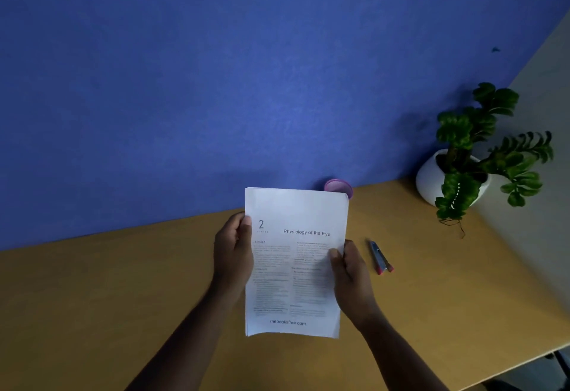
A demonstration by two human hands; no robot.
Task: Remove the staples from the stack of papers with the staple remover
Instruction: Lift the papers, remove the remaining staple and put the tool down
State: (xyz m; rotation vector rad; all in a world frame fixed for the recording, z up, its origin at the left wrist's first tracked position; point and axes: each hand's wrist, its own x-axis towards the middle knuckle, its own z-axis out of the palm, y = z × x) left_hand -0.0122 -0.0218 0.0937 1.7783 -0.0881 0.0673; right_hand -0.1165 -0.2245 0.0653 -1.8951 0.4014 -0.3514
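A white stack of papers [296, 254] with printed text, headed "Physiology of the Eye", is held up above the wooden desk. My left hand [233, 251] grips its left edge, thumb on the front page. My right hand [348, 273] grips the right edge, thumb also on the front. The staple remover [381, 258], a slim metal tool with pink-red ends, lies on the desk just right of my right hand, untouched. No staples can be made out on the sheets.
A small pink cup [338, 187] stands behind the papers' top right corner, by the blue partition [246, 82]. A green plant in a white pot [450, 174] sits at the desk's back right. The desk edge [524, 363] runs at the lower right.
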